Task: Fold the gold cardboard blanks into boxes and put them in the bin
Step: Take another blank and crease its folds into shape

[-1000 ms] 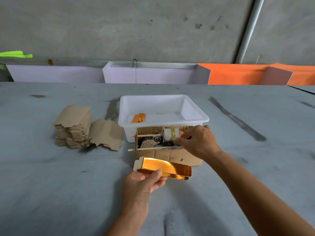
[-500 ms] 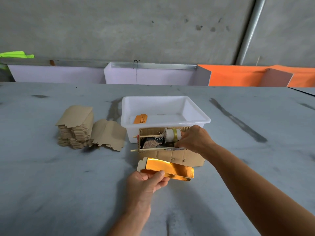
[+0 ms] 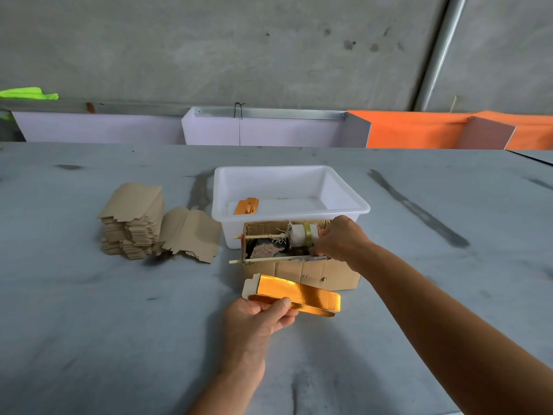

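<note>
A wide grey counter (image 3: 89,324) fills the lower part of the view, with a concrete wall (image 3: 209,49) behind it and white and orange panels (image 3: 269,130) standing along its far edge. Near the middle of the counter sits a white plastic bin (image 3: 344,202), and one finished gold box (image 3: 247,206) lies inside it at its left end. Pressed against the bin's near wall is an open brown cardboard carton (image 3: 299,272) holding a white roll with a yellow band (image 3: 302,234), some dark scraps and two thin wooden sticks (image 3: 260,260) that poke out past its left side. To the left of the bin a stack of flat blanks (image 3: 133,223) lies brown side up, with a loose blank (image 3: 191,232) leaning just beside it. Just in front of the carton, the left hand (image 3: 257,322) holds a partly folded gold blank (image 3: 294,293) off the counter, thumb on top and fingers curled beneath its left end, gold face up and a pale flap showing at the far left corner. The right hand (image 3: 339,241) reaches into the right end of the carton beside the white roll, its fingers curled downward; whether they grip anything there I cannot tell.
</note>
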